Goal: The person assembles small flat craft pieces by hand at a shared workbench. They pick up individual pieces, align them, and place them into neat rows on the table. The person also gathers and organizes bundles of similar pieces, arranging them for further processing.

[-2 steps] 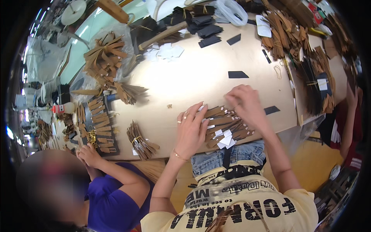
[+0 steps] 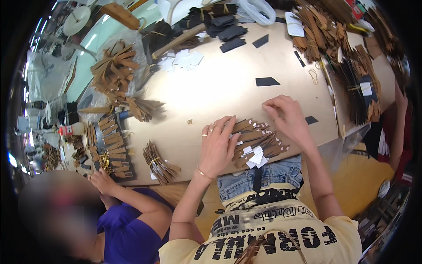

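A fanned row of narrow brown strips, apparently leather, lies on the table close in front of me. Small white tags dot their ends, and several loose white paper pieces rest on the near side. My left hand lies over the left ends of the strips, fingers stretched out and thumb apart. Just above their far right side hovers my right hand, its fingers bent together in a pinch. Anything between those fingertips is too small to make out.
A tied bundle of brown strips lies left of my hands. Dark slanted pieces are scattered beyond them. A larger brown bunch stands far left, with more bundles far right. A co-worker's hand is at the left edge.
My right hand has shifted slightly right, off the strips' far edge. My left hand stays on the strips. The whole view has moved slightly.
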A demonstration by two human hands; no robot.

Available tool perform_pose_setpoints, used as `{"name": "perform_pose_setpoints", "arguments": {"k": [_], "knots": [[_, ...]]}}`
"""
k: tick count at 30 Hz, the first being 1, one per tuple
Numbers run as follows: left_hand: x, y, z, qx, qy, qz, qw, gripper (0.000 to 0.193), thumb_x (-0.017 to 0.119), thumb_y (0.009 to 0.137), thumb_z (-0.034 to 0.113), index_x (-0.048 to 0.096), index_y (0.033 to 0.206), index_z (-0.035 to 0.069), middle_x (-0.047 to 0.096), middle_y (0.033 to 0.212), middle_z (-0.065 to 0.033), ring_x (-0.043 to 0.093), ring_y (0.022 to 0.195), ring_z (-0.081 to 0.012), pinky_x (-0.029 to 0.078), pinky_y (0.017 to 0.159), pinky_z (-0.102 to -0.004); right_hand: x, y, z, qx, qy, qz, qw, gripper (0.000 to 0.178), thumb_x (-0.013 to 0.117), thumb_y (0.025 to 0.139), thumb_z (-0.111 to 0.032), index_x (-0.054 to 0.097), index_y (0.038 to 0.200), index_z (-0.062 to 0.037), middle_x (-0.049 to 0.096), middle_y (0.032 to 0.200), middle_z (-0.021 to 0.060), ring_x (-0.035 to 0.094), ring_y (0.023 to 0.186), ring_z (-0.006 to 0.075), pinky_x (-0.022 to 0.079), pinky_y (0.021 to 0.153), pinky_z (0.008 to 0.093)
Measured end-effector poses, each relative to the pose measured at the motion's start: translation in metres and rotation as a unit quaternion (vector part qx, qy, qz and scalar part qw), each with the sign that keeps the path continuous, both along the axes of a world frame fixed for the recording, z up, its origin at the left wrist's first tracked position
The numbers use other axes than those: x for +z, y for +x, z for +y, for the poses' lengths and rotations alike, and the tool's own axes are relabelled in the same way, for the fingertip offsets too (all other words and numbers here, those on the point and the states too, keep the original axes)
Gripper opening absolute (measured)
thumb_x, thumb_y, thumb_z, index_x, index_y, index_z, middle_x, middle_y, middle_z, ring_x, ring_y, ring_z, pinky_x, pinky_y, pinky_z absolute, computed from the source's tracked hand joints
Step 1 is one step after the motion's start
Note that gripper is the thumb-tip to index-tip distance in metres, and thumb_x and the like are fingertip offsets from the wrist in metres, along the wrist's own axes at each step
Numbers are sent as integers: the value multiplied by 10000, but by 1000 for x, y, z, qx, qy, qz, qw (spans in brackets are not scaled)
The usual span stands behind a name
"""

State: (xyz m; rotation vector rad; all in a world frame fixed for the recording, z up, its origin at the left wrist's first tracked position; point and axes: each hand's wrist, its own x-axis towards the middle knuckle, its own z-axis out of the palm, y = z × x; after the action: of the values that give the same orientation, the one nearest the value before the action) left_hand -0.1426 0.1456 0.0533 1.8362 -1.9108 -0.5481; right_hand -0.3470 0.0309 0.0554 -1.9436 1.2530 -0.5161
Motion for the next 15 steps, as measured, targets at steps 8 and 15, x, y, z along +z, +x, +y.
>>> {"name": "perform_pose_setpoints", "arguments": {"k": [8,15], "knots": [[1,6,-15,-42,50,-13,998,359,689,875,199,642,1195,45,611,1073,-136,562,1007,-302,360,972,-410,-6,-25,24,21,6,-49,999,205,653,905,-172,681,1038,-18,644,944,122,590,961,305,454,884,388],[-2,0,-17,-64,34,-58,996,221,603,913,148,630,1098,30,606,1065,-137,568,1015,-311,421,908,-417,-9,-36,33,13,-13,-58,998,188,662,893,-148,673,1024,-15,620,985,119,568,995,305,454,891,392]]}}
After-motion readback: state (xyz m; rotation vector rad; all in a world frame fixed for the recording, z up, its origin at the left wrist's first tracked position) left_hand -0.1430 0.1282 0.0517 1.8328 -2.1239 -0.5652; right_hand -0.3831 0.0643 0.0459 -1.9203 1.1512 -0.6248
